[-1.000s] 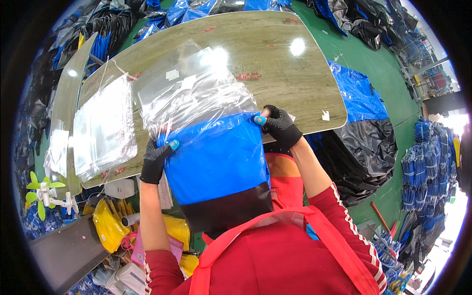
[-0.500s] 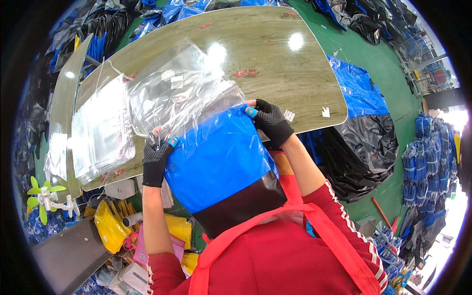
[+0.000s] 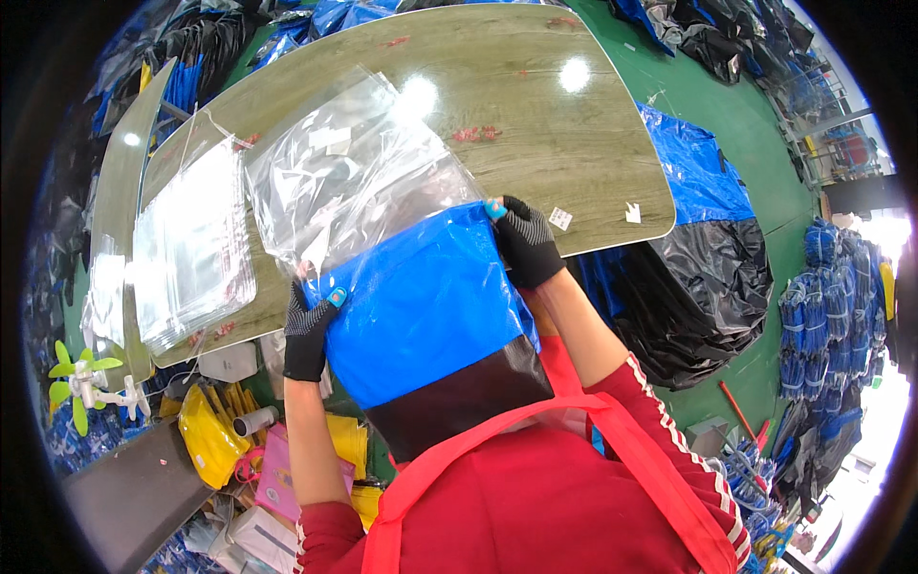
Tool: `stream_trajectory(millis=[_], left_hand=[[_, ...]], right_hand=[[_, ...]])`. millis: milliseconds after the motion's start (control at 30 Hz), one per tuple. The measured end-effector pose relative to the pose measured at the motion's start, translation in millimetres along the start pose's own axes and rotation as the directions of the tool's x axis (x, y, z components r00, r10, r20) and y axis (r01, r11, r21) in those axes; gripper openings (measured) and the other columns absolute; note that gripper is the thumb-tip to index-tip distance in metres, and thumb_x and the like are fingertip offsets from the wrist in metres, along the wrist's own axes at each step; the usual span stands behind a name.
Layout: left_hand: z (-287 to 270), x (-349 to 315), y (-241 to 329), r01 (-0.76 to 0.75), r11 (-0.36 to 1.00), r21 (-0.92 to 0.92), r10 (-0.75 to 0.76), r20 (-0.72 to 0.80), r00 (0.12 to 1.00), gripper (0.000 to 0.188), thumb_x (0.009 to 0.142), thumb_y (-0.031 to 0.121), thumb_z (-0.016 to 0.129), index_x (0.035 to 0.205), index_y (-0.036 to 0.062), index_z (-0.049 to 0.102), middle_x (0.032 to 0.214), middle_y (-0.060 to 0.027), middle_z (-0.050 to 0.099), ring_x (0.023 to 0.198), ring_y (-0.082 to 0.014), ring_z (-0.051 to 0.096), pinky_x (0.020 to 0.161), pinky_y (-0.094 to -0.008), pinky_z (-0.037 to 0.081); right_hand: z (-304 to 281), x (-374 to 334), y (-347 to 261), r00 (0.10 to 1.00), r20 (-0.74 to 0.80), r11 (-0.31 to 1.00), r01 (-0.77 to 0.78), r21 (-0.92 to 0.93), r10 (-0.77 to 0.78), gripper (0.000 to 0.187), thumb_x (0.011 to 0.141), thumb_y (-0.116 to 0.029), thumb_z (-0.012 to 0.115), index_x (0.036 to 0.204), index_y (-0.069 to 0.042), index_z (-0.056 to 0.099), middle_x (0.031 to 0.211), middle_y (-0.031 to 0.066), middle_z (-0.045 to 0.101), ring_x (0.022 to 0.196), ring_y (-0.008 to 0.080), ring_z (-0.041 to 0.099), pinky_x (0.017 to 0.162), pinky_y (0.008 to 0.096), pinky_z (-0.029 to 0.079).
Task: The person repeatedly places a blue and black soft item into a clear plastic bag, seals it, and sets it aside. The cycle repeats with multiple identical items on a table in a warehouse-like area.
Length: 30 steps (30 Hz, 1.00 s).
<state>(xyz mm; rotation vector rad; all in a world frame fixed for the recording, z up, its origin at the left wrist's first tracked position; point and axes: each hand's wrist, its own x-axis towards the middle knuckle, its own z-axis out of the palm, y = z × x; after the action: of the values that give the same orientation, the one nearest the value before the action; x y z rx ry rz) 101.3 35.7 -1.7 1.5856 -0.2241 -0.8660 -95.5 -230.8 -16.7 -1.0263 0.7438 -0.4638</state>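
Observation:
A folded blue-and-black plastic sheet item (image 3: 430,297) hangs between my hands, its black end toward my body. My left hand (image 3: 310,325), in a black dotted glove with bare fingertips, pinches its upper left corner along with the edge of a clear plastic bag (image 3: 335,182). At the upper right corner my right hand (image 3: 525,239), gloved alike, grips the same item. The clear bag lies on the table beyond, and its near edge meets the item's blue top edge. How far the item sits inside the bag I cannot tell.
A stack of clear bags (image 3: 196,239) lies on the wood-pattern table (image 3: 564,143), left of my hands. Small white labels (image 3: 560,219) are at its near right. A blue-black pile (image 3: 703,287) stands on the green floor. A small green-bladed fan (image 3: 88,385) is at lower left.
The clear bag has been spread flatter and straighter on the table. My right hand has shifted slightly right at the item's corner; my left hand has moved slightly down.

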Motion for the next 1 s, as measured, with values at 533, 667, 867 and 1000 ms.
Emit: stream_trajectory(millis=[533,667,867,1000], left_hand=[[10,-16,3,0.075,0.992,-0.104,-0.071,0.048,0.996,0.065,0.080,0.025,0.072,0.135,0.0039,0.044,0.116,-0.0128,0.059,0.098,-0.0211,0.060,0.083,-0.0323,0.052],[14,-26,-2,0.184,0.967,-0.174,-0.177,0.050,0.983,0.068,0.079,0.020,0.074,0.137,0.0036,0.042,0.121,-0.0133,0.057,0.102,-0.0211,0.058,0.088,-0.0327,0.049],[-5,-53,-18,-0.218,0.970,0.108,0.213,0.055,0.975,0.054,0.090,0.024,0.063,0.136,0.0027,0.043,0.124,-0.0119,0.057,0.108,-0.0234,0.057,0.092,-0.0343,0.047],[-25,-39,-19,-0.369,0.859,0.355,0.364,0.083,0.928,0.048,0.091,0.024,0.062,0.131,0.0012,0.049,0.118,-0.0100,0.060,0.103,-0.0194,0.058,0.090,-0.0316,0.046]], right_hand=[[-18,-58,4,0.887,-0.024,0.618,0.301,-0.726,-0.460,0.021,0.090,-0.024,0.064,0.087,-0.004,0.067,0.080,0.0140,0.067,0.073,0.0237,0.066,0.070,0.0334,0.050],[-13,-69,3,0.833,-0.028,0.608,0.380,-0.697,-0.552,0.017,0.090,-0.021,0.064,0.089,-0.004,0.065,0.080,0.0127,0.066,0.074,0.0207,0.065,0.072,0.0320,0.049],[-1,-58,6,0.979,-0.102,0.970,0.156,-0.189,-0.177,0.022,0.094,-0.023,0.060,0.098,-0.001,0.062,0.080,0.0015,0.063,0.072,0.0096,0.055,0.065,0.0249,0.045],[-5,-45,-3,0.988,0.106,0.890,0.145,-0.431,-0.110,0.033,0.094,-0.031,0.058,0.093,0.001,0.064,0.074,0.0027,0.062,0.067,0.0078,0.053,0.060,0.0247,0.043]])
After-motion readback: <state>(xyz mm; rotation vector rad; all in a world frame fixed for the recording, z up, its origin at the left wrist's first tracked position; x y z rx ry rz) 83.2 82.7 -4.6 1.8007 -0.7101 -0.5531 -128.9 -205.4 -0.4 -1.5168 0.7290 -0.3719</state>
